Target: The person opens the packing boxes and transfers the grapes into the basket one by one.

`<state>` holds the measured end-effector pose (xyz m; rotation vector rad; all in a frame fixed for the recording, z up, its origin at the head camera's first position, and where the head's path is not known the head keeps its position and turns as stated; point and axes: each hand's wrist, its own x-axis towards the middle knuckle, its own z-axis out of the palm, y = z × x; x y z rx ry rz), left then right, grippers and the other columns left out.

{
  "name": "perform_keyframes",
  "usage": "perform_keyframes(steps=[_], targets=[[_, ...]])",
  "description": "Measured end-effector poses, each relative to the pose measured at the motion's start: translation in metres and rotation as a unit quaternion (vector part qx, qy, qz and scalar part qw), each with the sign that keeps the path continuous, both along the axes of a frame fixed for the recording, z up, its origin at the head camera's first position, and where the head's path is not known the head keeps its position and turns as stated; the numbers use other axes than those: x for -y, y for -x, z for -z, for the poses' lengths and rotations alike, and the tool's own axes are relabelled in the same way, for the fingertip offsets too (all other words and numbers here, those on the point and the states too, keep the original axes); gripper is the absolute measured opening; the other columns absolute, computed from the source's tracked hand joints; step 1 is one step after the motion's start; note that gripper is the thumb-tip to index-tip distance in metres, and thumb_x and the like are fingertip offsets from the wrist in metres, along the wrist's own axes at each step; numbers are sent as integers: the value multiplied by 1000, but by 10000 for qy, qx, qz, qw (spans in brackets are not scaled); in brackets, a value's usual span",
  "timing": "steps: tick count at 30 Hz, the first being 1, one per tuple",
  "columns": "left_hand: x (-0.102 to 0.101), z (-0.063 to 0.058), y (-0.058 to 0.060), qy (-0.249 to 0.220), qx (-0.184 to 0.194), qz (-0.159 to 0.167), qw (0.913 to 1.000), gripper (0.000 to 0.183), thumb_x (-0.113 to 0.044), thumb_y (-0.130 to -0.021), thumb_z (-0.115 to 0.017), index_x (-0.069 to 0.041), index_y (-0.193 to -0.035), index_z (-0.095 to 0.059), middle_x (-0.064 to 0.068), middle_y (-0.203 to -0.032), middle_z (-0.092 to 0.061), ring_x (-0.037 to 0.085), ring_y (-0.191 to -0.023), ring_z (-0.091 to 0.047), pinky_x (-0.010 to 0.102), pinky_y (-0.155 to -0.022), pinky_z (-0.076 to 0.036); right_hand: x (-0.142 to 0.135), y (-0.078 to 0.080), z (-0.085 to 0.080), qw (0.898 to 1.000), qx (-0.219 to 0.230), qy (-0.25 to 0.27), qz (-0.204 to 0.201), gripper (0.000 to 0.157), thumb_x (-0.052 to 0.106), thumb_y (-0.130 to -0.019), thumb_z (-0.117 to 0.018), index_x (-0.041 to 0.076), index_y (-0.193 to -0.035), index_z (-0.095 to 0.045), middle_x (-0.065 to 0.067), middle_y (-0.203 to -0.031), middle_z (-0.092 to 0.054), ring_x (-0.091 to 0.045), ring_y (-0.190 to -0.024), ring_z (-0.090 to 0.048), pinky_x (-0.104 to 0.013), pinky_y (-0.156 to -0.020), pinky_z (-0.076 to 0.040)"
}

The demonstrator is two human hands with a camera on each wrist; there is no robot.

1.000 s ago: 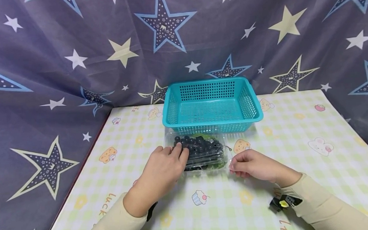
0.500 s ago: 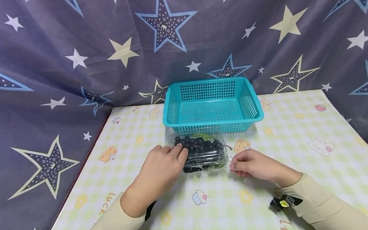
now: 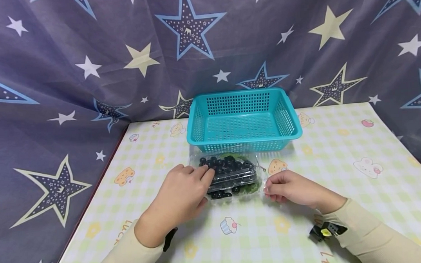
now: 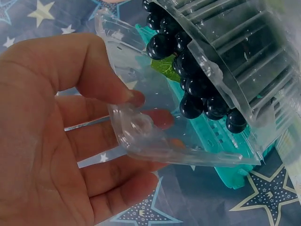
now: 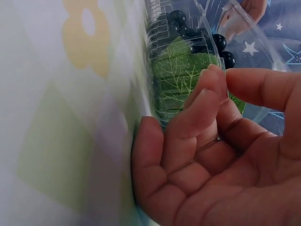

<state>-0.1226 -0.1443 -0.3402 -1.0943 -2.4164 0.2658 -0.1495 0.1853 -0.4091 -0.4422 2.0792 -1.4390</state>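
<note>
clear clamshell: we are seeing it sitting just in front of the turquoise basket; its two shells are standing apart in the left wrist view.
black grapes: they are lying in the clamshell, in front of the basket, some showing in the gap between the shells.
green leaf: it is showing through the plastic, in front of the basket.
left hand: in front of the basket's left end, it is pinching the clamshell's edge between thumb and forefinger; we are seeing other fingers through the plastic, loosely bent.
right hand: in front of the basket's right end, it is pinching the clamshell's rim, thumb and forefinger meeting, the remaining fingers curling.
beige sleeves: they are covering both forearms, in front of the basket.
checked tablecloth: it is spreading under the basket.
star-print curtain: it is hanging behind the basket.
</note>
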Motion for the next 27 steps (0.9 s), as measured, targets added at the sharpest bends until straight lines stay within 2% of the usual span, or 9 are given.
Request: perform_keyframes(steps=[7,14,22,27], targets=[[2,-3,1,-229,8,35,9997,48,-26,-78,-66,-9,-122,-71,8,-114,-76,28,-78,-70,38,-60,-50,-1,0,0,10000,-21,1,-11,26,15,-101,-61,-10,-94,-65,-5,-70,-55,-15,-61,-47,-29,-58,-44],[5,-5,5,-543,100,-27,9985,46,-25,-79,-59,-10,-120,-73,6,-113,-77,28,-82,-70,40,-66,-53,-3,2,4,9999,-70,-74,14,27,17,-102,-59,-8,-95,-67,-6,-73,-60,-18,-67,-55,-32,-61,-50],[12,-9,7,-788,190,-117,9966,47,-22,-79,-62,-11,-122,-73,5,-115,-77,26,-89,-73,43,-76,-55,-2,3,5,9999,1,-55,158,25,16,-101,-60,-7,-101,-67,-7,-74,-60,-21,-66,-54,-34,-60,-51],[15,-11,9,-920,247,-107,9954,45,-22,-81,-63,-10,-124,-73,5,-117,-77,25,-94,-75,44,-82,-58,-2,3,1,9994,-204,-70,268,23,16,-102,-58,-5,-105,-66,-10,-75,-60,-22,-67,-57,-36,-59,-53]])
